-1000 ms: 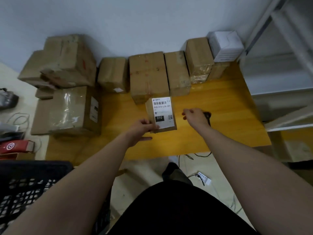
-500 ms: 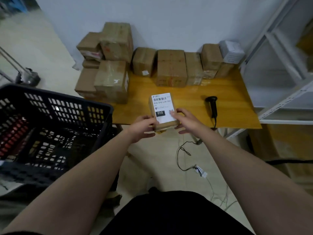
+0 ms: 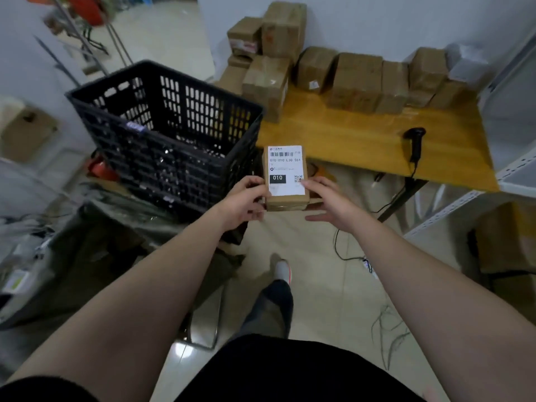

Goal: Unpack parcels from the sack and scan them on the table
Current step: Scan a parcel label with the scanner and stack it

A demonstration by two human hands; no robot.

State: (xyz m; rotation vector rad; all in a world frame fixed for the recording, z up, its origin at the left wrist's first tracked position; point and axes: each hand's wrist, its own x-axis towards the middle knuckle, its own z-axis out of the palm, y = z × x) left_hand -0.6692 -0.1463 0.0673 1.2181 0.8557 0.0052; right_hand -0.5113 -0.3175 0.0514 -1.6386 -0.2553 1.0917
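A small brown parcel (image 3: 285,198) with a white barcode label marked 010 is held in the air just off the near edge of the wooden table (image 3: 362,140). My left hand (image 3: 246,200) grips its left side and my right hand (image 3: 327,198) grips its right side, fingertips on the label. The black handheld scanner (image 3: 415,140) lies on the table to the right, apart from both hands. A dark grey-green sack (image 3: 95,256) lies slumped on the floor at the lower left.
A black plastic crate (image 3: 174,134) stands left of the table, close to the parcel. Several taped brown parcels (image 3: 356,79) line the table's far edge. A white metal shelf (image 3: 510,169) stands at the right. Cables (image 3: 348,256) trail across the tiled floor.
I have stepped back and turned left, carrying the parcel off the table. My right hand left the scanner and joined the left on the parcel. The crate came into view.
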